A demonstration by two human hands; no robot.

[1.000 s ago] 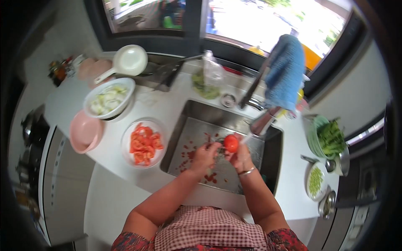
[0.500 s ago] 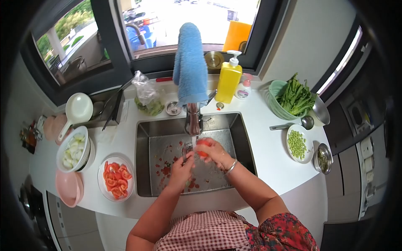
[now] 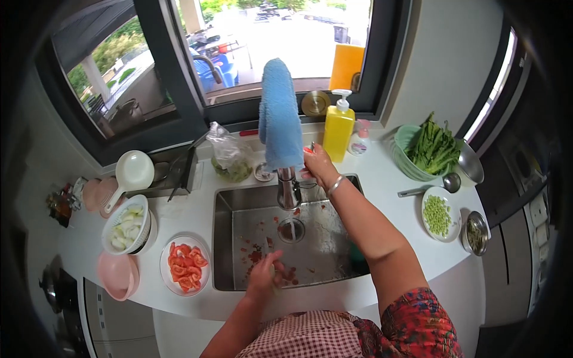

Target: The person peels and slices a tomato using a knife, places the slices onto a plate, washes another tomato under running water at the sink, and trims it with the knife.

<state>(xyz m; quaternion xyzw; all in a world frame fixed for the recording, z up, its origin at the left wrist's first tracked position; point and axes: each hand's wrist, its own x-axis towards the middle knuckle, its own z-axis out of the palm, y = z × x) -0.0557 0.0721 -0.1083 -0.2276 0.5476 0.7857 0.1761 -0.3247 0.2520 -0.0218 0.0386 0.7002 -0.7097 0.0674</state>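
Behind the sink, my right hand (image 3: 322,166) reaches to the tap lever (image 3: 313,145). Its fingers are curled, and a bit of red tomato (image 3: 308,151) shows at them; most of it is hidden. Low over the sink (image 3: 325,262), my left hand (image 3: 265,276) is closed round what looks like a small knife. The thin blade (image 3: 267,243) points up, and motion blurs the hand. Between my hands stands the tap (image 3: 289,194), a blue towel (image 3: 280,119) draped over it. Beneath its spout lies the drain (image 3: 291,230). Red scraps (image 3: 255,255) are scattered on the sink floor.
Tomato wedges (image 3: 186,264) fill a glass bowl left of the sink, near a basket of pale sliced vegetable (image 3: 127,230). A yellow soap bottle (image 3: 338,128) stands behind my right hand. Leafy greens (image 3: 433,146) and chopped green pieces (image 3: 437,215) are at the right.
My right hand has moved from under the spout up to the tap lever. My left hand has dropped lower toward the sink's front edge. The camera view has shifted slightly.
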